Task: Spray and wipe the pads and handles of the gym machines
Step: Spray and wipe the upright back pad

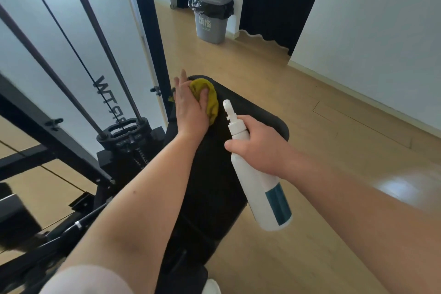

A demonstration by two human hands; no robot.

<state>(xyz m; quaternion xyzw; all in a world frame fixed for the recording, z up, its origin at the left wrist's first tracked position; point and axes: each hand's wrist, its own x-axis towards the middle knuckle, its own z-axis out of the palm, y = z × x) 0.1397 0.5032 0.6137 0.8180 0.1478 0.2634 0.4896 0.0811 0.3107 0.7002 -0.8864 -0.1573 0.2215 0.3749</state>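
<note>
A black padded bench (257, 114) runs away from me in the middle of the head view. My left hand (189, 105) presses a yellow cloth (210, 100) onto the far end of the pad, its thumb curled over the cloth. My right hand (260, 148) grips a white spray bottle (260, 184) with a teal label around its neck, above the right side of the pad. The nozzle points away from me, toward the cloth.
A black cable machine frame (35, 112) with cables and a weight stack (126, 133) stands to the left. A grey lidded bin (211, 9) sits at the back by dark curtains (281, 0). Wooden floor (334, 114) spreads out on the right, up to a white wall.
</note>
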